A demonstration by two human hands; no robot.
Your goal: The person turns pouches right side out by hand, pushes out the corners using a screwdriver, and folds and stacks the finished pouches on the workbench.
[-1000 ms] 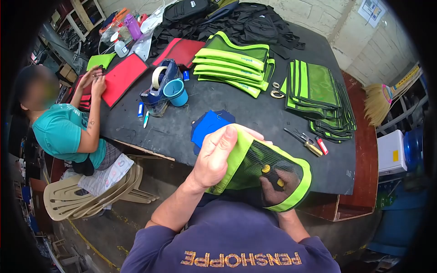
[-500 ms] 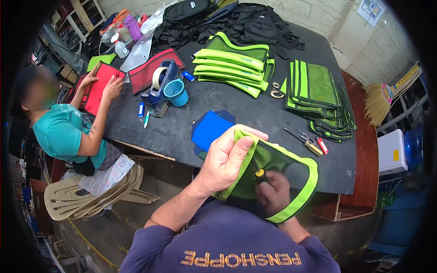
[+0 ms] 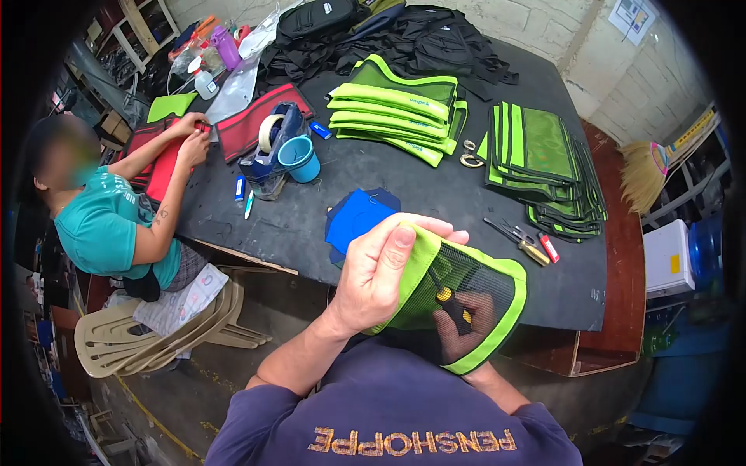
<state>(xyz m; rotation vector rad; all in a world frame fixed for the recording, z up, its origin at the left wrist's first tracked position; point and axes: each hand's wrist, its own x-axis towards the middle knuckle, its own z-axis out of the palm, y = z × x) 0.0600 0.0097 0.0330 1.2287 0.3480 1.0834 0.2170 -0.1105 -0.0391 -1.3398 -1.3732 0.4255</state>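
Observation:
My left hand (image 3: pixel 373 272) grips the green-edged end of a black mesh pouch (image 3: pixel 497 272), thumb on top, fingers behind. Behind or inside the mesh, my right hand (image 3: pixel 464 322) is closed on a small black tool with yellow parts (image 3: pixel 444 295), seen through the netting. Beyond my left hand, blue fabric pieces (image 3: pixel 359 221) lie on the black table (image 3: pixel 311 225). To the right rest a screwdriver (image 3: pixel 535 252) and a red-and-white object (image 3: pixel 549 248).
Stacked green mesh pouches (image 3: pixel 388 116) lie at the back, more (image 3: pixel 540 155) at the right. A blue cup (image 3: pixel 299 159) stands by a tape dispenser (image 3: pixel 272 147). A co-worker (image 3: pixel 109 217) handles red fabric at the left. Plastic chairs (image 3: pixel 148 334) stand below the table's left edge.
The mesh pouch has shifted and tilted slightly in my hands. My right hand has changed its pose behind the mesh. The co-worker has lowered the red piece and moved both hands over it.

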